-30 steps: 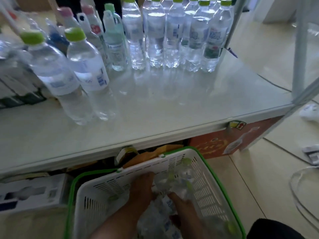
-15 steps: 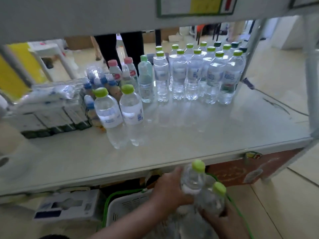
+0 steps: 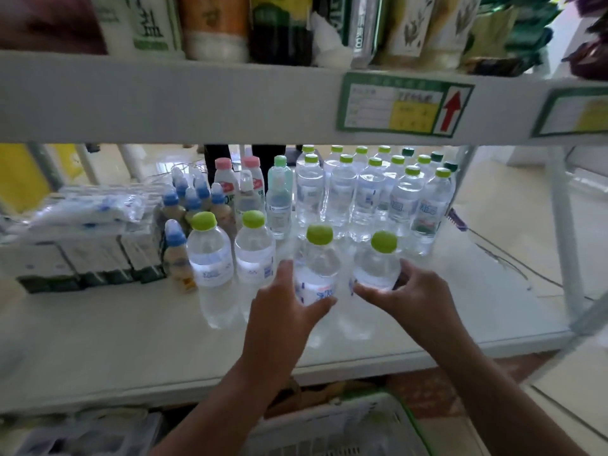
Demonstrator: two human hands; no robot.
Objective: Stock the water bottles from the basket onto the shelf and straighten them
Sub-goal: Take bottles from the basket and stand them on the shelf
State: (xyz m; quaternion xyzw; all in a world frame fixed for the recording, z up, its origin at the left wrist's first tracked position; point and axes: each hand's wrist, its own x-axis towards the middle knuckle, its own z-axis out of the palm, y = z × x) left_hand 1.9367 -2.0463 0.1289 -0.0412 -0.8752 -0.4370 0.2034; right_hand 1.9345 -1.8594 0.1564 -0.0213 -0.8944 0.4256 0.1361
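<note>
My left hand [image 3: 285, 306] grips a clear water bottle with a green cap [image 3: 318, 261] over the white shelf [image 3: 131, 340]. My right hand [image 3: 413, 296] holds a second green-capped bottle [image 3: 378, 261] just to its right. Both bottles stand upright at the shelf's middle front; whether their bases touch the shelf is hidden. Two matching bottles [image 3: 214, 258] stand to the left. A block of several green-capped bottles [image 3: 371, 192] fills the back right. The white basket with a green rim [image 3: 371, 419] sits below the shelf edge.
Small blue-capped bottles [image 3: 192, 199], pink-capped bottles [image 3: 230, 179] and stacked cartons [image 3: 82, 255] occupy the shelf's left. An upper shelf board [image 3: 197, 97] with a price label [image 3: 401, 105] hangs overhead. A shelf post [image 3: 562, 225] stands at the right.
Both hands lifted a bottle each out of the basket and carried them up and forward onto the shelf. My view rose from the basket to the shelf.
</note>
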